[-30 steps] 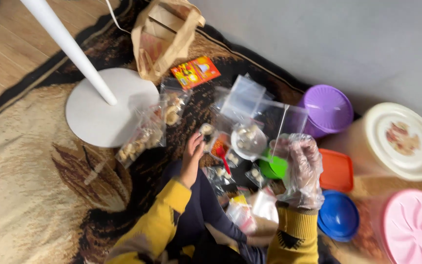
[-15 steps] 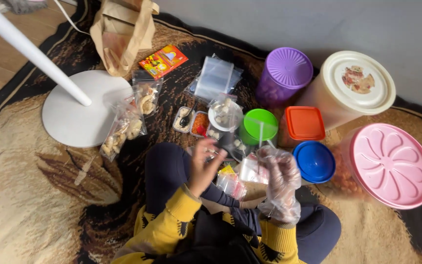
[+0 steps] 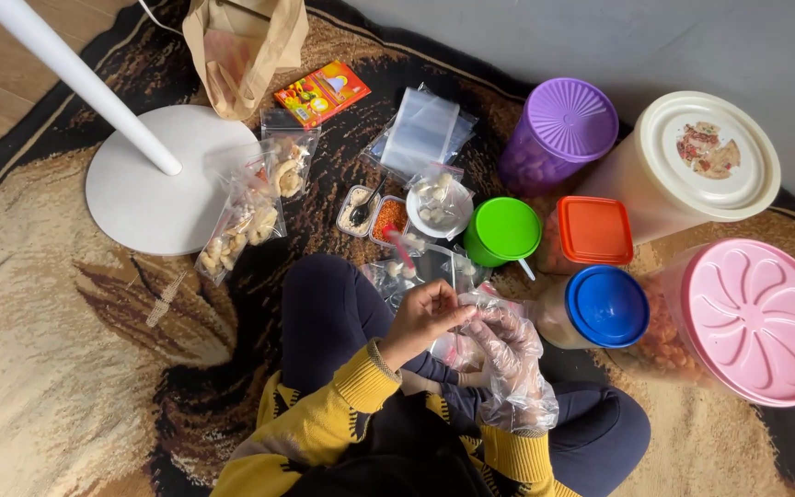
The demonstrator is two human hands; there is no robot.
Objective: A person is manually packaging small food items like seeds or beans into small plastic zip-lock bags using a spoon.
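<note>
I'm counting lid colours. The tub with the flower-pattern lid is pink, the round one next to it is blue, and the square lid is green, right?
Not quite. In the head view the square lid is orange; green is the round lid beside it. The flower lid is pink and the blue lid is round, as you said.
</note>
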